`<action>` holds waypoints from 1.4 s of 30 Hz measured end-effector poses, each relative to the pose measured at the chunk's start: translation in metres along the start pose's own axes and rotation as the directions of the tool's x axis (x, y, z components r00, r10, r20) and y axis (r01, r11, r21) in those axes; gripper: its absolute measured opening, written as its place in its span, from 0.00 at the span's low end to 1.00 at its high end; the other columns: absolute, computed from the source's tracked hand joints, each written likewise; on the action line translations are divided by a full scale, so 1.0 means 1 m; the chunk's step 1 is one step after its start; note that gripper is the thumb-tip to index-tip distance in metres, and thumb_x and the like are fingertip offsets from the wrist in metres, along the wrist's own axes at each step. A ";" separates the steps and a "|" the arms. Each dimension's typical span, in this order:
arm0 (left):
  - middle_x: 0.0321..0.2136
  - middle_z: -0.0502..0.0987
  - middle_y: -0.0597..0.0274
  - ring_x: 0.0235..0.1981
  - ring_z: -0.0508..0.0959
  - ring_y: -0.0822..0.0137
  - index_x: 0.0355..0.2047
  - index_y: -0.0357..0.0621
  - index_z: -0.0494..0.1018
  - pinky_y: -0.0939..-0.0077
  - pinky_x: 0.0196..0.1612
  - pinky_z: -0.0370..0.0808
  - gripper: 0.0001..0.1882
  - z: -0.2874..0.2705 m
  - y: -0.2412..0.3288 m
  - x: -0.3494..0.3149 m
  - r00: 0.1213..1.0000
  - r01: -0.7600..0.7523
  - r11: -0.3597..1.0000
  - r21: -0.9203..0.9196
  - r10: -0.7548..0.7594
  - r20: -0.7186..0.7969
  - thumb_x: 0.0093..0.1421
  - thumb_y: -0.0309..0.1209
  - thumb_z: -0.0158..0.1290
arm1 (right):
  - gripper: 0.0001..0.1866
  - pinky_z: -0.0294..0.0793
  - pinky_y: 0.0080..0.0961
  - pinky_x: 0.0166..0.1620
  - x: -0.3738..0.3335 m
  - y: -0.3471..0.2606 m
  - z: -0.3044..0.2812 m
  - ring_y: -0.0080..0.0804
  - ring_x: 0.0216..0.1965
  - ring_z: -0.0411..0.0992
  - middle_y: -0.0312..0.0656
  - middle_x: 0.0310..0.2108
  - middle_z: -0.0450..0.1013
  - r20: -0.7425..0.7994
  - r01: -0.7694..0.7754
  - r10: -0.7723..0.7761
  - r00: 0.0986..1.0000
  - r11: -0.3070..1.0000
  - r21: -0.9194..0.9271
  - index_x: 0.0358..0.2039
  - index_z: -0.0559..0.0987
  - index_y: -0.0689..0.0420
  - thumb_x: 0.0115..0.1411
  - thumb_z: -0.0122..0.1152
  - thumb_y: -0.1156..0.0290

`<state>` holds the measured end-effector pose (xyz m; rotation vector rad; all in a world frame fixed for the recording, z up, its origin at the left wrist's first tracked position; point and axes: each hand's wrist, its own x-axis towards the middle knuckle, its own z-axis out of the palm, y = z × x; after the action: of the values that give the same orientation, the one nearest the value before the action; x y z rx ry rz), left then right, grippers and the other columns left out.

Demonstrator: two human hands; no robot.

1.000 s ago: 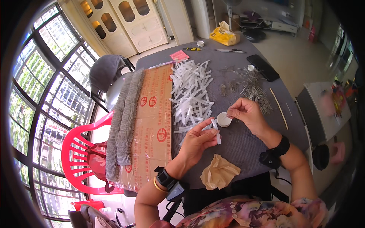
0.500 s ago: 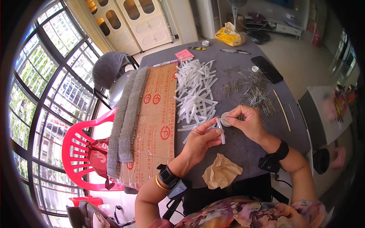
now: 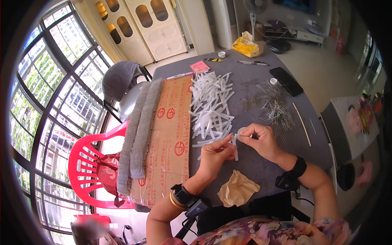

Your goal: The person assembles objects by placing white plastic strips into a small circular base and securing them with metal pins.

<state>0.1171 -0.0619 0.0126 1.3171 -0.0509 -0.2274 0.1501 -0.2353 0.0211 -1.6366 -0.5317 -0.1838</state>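
Observation:
My left hand pinches a short white plastic strip, which hangs down from the fingertips. Close beside it, the fingers of my right hand are pressed together at the strip's upper end; what lies between them is too small to make out. A small round white piece shows behind those right fingertips, and I cannot tell if it is held or lies on the table. Just beyond my left hand is a heap of similar white strips. Thin metal pins are piled beyond my right hand.
Grey ribbed bundles lie on a brown cardboard box at left. A crumpled tan paper lies nearest me. Along the right are a wooden stick and black phone. A yellow bag stands far back.
My left fingers have closed in and drawn back a little from the strip's top. The right fingertips have come lower beside it, covering more of the round piece. The whole view has shifted slightly.

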 end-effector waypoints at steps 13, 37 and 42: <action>0.29 0.75 0.65 0.29 0.75 0.75 0.48 0.44 0.66 0.83 0.32 0.74 0.19 -0.003 0.006 0.008 0.995 0.094 0.977 -0.193 -0.086 0.048 0.55 0.24 0.51 | 0.15 0.68 0.23 0.30 0.027 0.005 -0.071 0.28 0.27 0.71 0.39 0.27 0.72 0.128 -0.053 0.175 0.976 0.765 -0.642 0.29 0.73 0.58 0.44 0.65 0.64; 0.30 0.75 0.60 0.31 0.76 0.70 0.47 0.43 0.64 0.83 0.33 0.75 0.19 -0.006 0.009 0.008 0.972 0.234 0.900 -0.366 -0.206 0.116 0.54 0.23 0.51 | 0.05 0.68 0.13 0.23 0.026 0.005 -0.059 0.17 0.19 0.70 0.36 0.19 0.73 0.073 -0.254 0.275 0.959 0.942 -0.219 0.25 0.75 0.63 0.49 0.59 0.76; 0.30 0.75 0.60 0.30 0.77 0.70 0.46 0.42 0.64 0.84 0.32 0.76 0.19 -0.004 0.009 0.008 0.971 0.239 0.903 -0.358 -0.220 0.093 0.53 0.21 0.52 | 0.06 0.68 0.17 0.25 0.021 0.011 -0.038 0.21 0.21 0.70 0.36 0.19 0.72 0.075 -0.158 0.171 0.983 0.976 -0.153 0.24 0.75 0.62 0.48 0.61 0.74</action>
<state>0.1266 -0.0574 0.0199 0.9404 0.1019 -0.4499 0.1810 -0.2682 0.0260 -1.8300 -0.4546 -0.0290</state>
